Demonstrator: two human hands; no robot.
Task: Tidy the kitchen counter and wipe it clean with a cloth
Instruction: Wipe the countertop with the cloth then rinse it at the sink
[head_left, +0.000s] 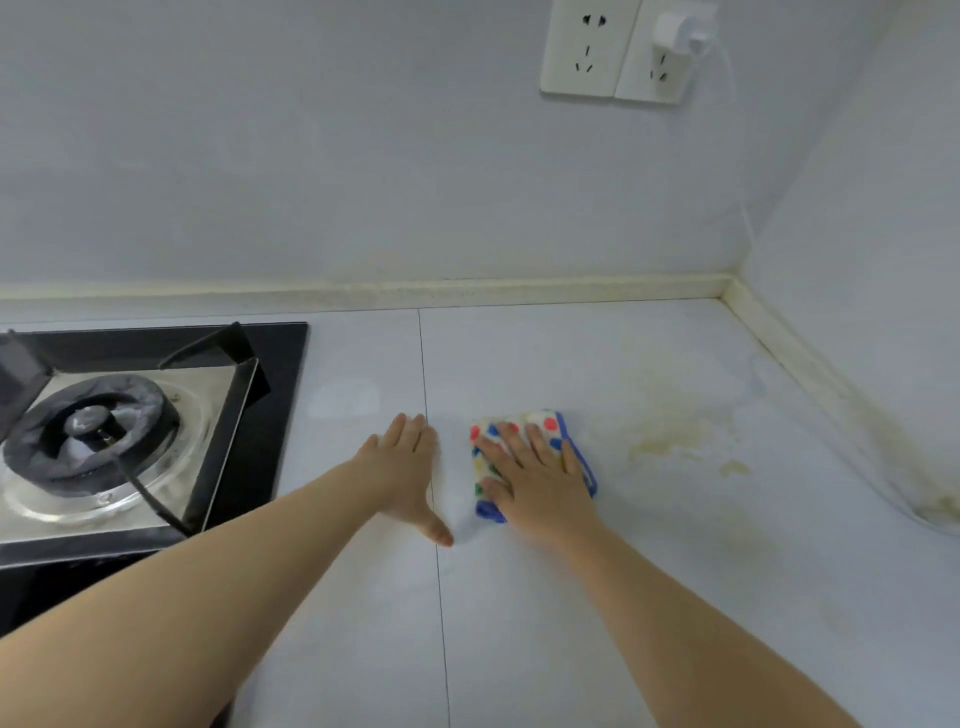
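Right hand (540, 475) flat on cloth (519, 431); long axis running away.

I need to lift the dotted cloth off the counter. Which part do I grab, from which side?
Pinch the dotted cloth by its blue-trimmed right edge, coming from above and the right. It lies folded flat on the counter, and the right hand pressing it covers the middle, leaving only borders free.

We find the stove (130, 436) at the left of the surface (519, 623). Right of it our left hand (408, 467) lies flat; just beside it, our right hand (540, 478) lies on the cloth (540, 423). The sockets (618, 49) sit on the wall behind.
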